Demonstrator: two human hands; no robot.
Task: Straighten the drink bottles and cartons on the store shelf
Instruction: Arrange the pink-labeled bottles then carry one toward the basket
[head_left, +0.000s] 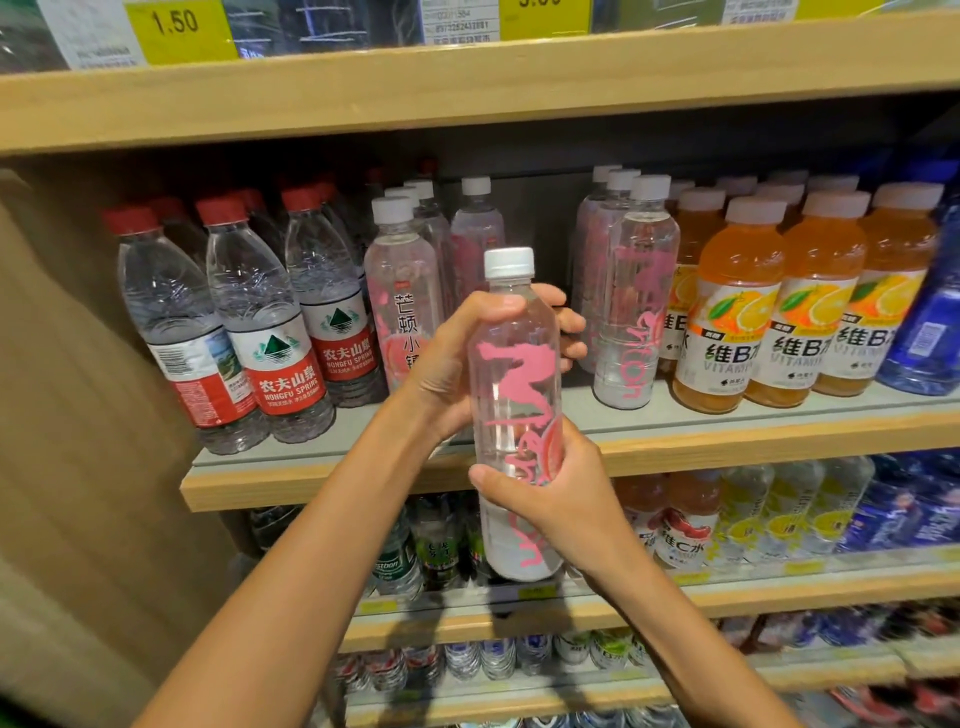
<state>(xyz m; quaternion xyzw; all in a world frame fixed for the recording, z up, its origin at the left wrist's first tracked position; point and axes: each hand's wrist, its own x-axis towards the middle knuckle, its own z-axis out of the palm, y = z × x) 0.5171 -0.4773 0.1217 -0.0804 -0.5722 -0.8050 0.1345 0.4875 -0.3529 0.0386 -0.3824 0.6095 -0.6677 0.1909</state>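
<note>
A clear bottle with pink lettering and a white cap (514, 384) is held upright in front of the middle shelf (727, 447). My left hand (457, 358) grips its upper half, fingers wrapped round the back. My right hand (550, 483) grips its lower half from the right. Matching pink-print bottles stand on the shelf: one row at the left (402, 291) and one at the right (631, 291), with a gap between them behind the held bottle.
Red-capped water bottles (270, 322) lean at the shelf's left end. Orange vitamin drinks (737, 306) and blue bottles (930, 322) fill the right. A wooden shelf (467, 88) with price tags runs overhead. Lower shelves (727, 592) hold several more drinks.
</note>
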